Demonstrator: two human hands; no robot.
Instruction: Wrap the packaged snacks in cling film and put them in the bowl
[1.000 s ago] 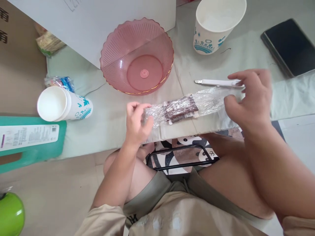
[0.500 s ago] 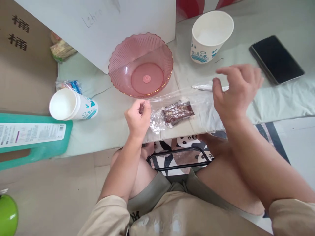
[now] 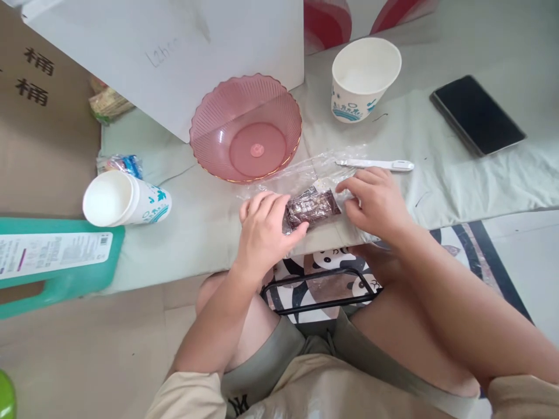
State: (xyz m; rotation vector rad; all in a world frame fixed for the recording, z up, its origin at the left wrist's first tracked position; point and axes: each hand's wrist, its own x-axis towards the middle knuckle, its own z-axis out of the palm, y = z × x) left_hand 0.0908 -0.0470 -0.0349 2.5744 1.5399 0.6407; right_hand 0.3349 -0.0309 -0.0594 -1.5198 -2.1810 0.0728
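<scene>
Dark brown wrapped packets (image 3: pixel 312 208) lie near the front edge of the cloth-covered table, partly on or under crinkled clear plastic film (image 3: pixel 301 172). My left hand (image 3: pixel 265 228) rests at their left end, fingers spread and thumb apart along the near side. At the right end is my right hand (image 3: pixel 374 201), its thumb and forefinger apart beside the packets and over the film. Whether its fingertips touch the film, I cannot tell. Just beyond the right hand lies a slim white utility knife (image 3: pixel 379 165). Behind the packets stands a pink ribbed bowl (image 3: pixel 257 137) with nothing in it.
A paper cup (image 3: pixel 356 105) and a black phone (image 3: pixel 479 115) are at the back right. On the left are stacked paper cups (image 3: pixel 151 203) lying tilted, a small plastic-wrapped item (image 3: pixel 120 164) and a green container (image 3: pixel 94 256). A white box (image 3: pixel 244 41) stands behind the bowl.
Both hands have come in to the packets. My left hand has opened from a closed grip on the film. My right hand has lowered leftward, and the stretched film now lies on the table.
</scene>
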